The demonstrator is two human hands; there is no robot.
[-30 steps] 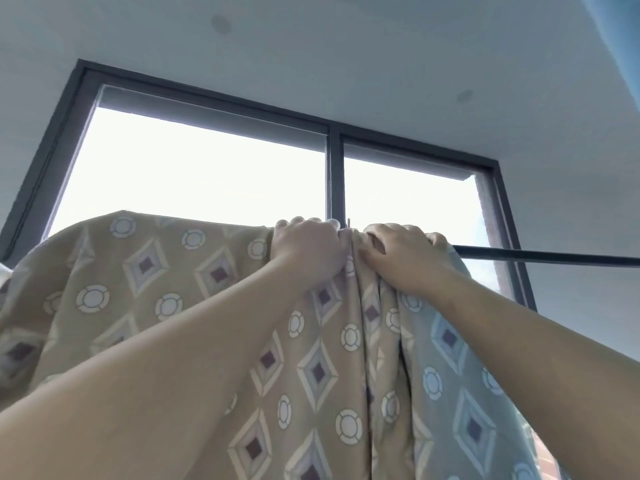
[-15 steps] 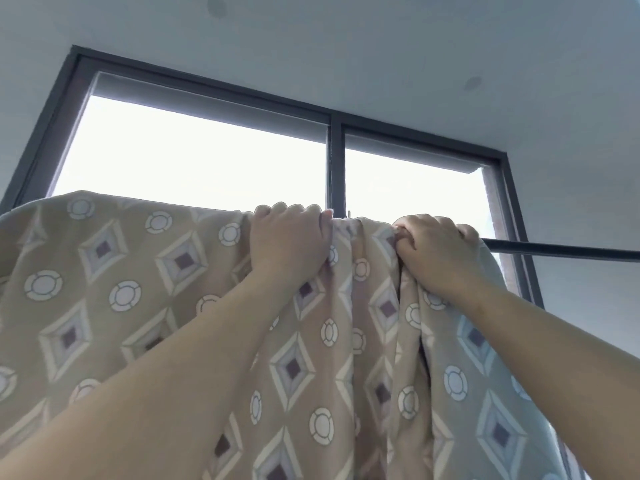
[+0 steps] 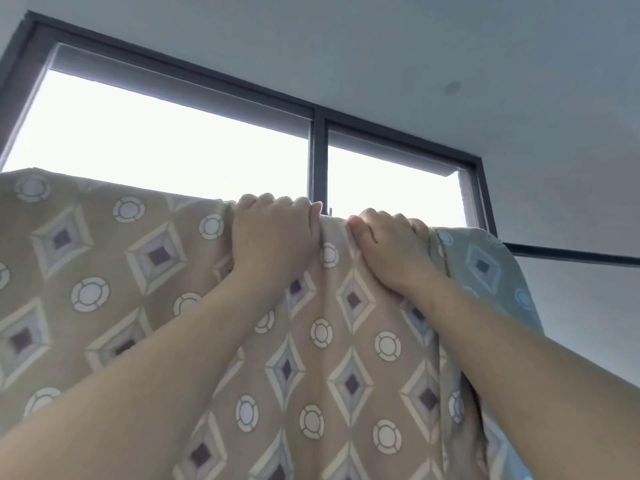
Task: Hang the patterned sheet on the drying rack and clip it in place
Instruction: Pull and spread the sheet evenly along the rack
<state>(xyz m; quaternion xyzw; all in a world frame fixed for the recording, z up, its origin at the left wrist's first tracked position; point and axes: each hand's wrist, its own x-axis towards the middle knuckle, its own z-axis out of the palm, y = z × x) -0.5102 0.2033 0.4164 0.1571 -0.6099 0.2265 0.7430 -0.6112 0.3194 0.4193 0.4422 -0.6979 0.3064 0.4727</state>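
While raised, both hands [image 3: 273,233] clutch sheet [image 3: 138,271].

Both bare arms raised overhead, hands set side by side and close together.

The left hand [image 3: 273,239] is seen from its back, knuckles uppermost, its fingers [image 3: 277,201] curled forward over the top fold of the patterned sheet [image 3: 152,258] and its thumb lying along the inner side. The right hand [image 3: 389,245] sits just beside it, apart by a narrow gap, turned a little inward, fingers bent over the same fold and thumb pressed down along the cloth. Both wrists are bent back. The two forearms rise from the lower corners of the view and draw together toward the hands.
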